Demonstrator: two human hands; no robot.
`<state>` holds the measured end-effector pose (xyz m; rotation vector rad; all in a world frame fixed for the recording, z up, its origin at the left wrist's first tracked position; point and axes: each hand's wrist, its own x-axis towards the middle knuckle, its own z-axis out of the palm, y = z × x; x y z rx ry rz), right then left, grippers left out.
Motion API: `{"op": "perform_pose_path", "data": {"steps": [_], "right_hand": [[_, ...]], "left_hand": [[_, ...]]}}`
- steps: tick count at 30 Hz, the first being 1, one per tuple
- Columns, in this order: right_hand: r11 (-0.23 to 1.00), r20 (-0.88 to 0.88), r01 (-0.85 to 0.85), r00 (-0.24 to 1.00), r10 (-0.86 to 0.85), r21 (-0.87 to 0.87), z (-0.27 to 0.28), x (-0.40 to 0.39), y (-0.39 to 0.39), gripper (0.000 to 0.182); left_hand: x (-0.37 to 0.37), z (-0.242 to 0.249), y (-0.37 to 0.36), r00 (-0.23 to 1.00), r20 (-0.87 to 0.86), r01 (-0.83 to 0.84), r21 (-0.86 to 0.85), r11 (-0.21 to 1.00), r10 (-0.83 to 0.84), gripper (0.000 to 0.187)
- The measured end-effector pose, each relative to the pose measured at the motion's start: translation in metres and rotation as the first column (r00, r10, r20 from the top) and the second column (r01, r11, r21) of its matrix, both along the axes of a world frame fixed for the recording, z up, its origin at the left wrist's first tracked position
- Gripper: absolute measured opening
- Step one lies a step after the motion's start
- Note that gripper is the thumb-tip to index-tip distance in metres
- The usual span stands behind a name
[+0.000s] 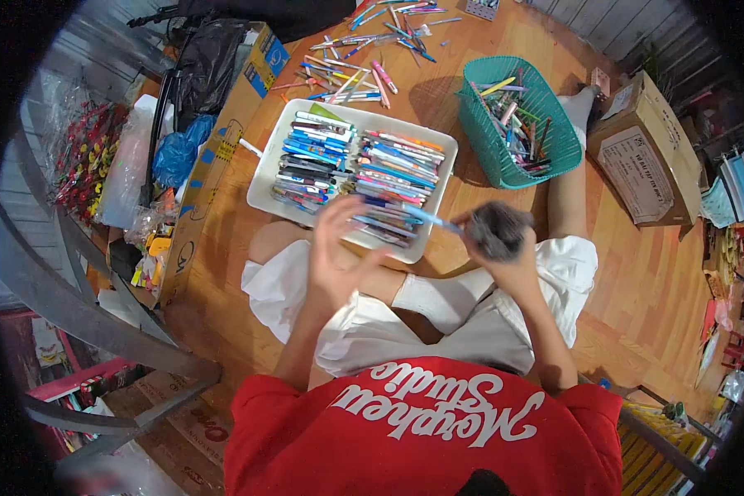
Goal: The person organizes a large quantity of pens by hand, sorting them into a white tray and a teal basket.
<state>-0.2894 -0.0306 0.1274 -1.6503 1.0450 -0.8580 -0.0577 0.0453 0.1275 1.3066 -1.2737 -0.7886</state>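
Observation:
My left hand (pixel 337 260) is raised over the near edge of the white tray (pixel 260 186), with its fingers apart and slightly blurred. Nothing is visibly held in it. In my right hand (pixel 512 264), held over my lap, are a dark grey, fuzzy cloth-like bundle (pixel 500 230) and a light-blue pen (pixel 430 218). The pen points left from the fingers, above the tray's near right corner. Rows of pens (pixel 397 169) fill two columns in the tray, roughly grouped by colour. How the fingers grip the bundle is partly hidden.
A green plastic basket (pixel 471 124) holding mixed pens stands beyond the tray to the right. Loose pens (pixel 347 74) lie scattered on the wooden floor. A long cardboard box (pixel 211 174) runs along the left, another carton (pixel 645 157) stands right, and a curved metal frame (pixel 99 322) is near left.

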Motion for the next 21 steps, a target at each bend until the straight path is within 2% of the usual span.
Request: {"op": "perform_pose_path", "data": {"steps": [1, 2, 3, 5, 6, 8, 9, 11, 12, 15, 18, 19, 21], "right_hand": [[0.998, 0.051, 0.055, 0.997, -0.054, -0.013, -0.020, 0.004, -0.013, 0.019], [0.995, 0.000, 0.103, 0.995, -0.103, 0.000, -0.053, 0.003, -0.030, 0.022], [0.986, 0.024, 0.151, 0.988, -0.150, -0.073, -0.074, 0.009, -0.044, 0.024], [0.955, 0.035, 0.174, 0.985, -0.171, -0.241, -0.106, 0.023, -0.073, 0.020], [0.948, 0.026, 0.193, 0.981, -0.193, -0.253, -0.118, 0.032, -0.084, 0.020], [0.933, 0.012, 0.229, 0.972, -0.235, -0.279, -0.134, 0.049, -0.103, 0.022], [0.939, 0.014, 0.220, 0.974, -0.225, -0.265, -0.136, 0.057, -0.113, 0.023], [0.951, 0.013, 0.199, 0.979, -0.202, -0.236, -0.141, 0.069, -0.129, 0.028], [0.942, -0.017, 0.166, 0.984, -0.179, -0.291, -0.146, 0.073, -0.134, 0.027], [0.877, -0.112, 0.063, 0.985, -0.132, -0.477, -0.152, 0.076, -0.142, 0.026], [0.922, -0.012, 0.107, 0.993, -0.120, -0.373, -0.139, 0.058, -0.132, 0.025], [0.909, -0.050, 0.117, 0.988, -0.149, -0.400, -0.130, 0.047, -0.125, 0.023], [0.949, -0.089, 0.131, 0.983, -0.162, -0.287, -0.113, 0.022, -0.104, 0.029]], "left_hand": [[0.013, -0.020, 0.004, 0.973, 0.169, -0.150, -0.042, 0.988, 0.155, 0.058], [0.026, -0.030, 0.008, 0.918, 0.316, -0.232, -0.058, 0.971, 0.238, 0.056], [0.038, -0.039, 0.013, 0.834, 0.453, -0.311, -0.088, 0.946, 0.316, 0.054], [0.062, -0.067, 0.023, 0.772, 0.473, -0.431, -0.101, 0.897, 0.425, 0.049], [0.072, -0.081, 0.028, 0.732, 0.483, -0.493, -0.110, 0.863, 0.480, 0.046], [0.091, -0.114, 0.036, 0.773, 0.322, -0.568, -0.033, 0.822, 0.547, 0.041], [0.094, -0.115, 0.035, 0.781, 0.238, -0.597, 0.011, 0.802, 0.578, 0.039], [0.093, -0.122, 0.029, 0.800, 0.163, -0.591, 0.051, 0.805, 0.577, 0.036], [0.089, -0.121, 0.025, 0.807, 0.125, -0.587, 0.072, 0.806, 0.577, 0.034], [0.084, -0.112, 0.021, 0.778, 0.349, -0.568, 0.033, 0.822, 0.523, 0.034], [0.088, -0.118, 0.025, 0.814, 0.232, -0.562, 0.084, 0.823, 0.532, 0.034], [0.086, -0.113, 0.024, 0.811, 0.323, -0.531, 0.059, 0.845, 0.487, 0.035], [0.081, -0.097, 0.020, 0.781, 0.496, -0.449, 0.019, 0.894, 0.381, 0.037]]}}
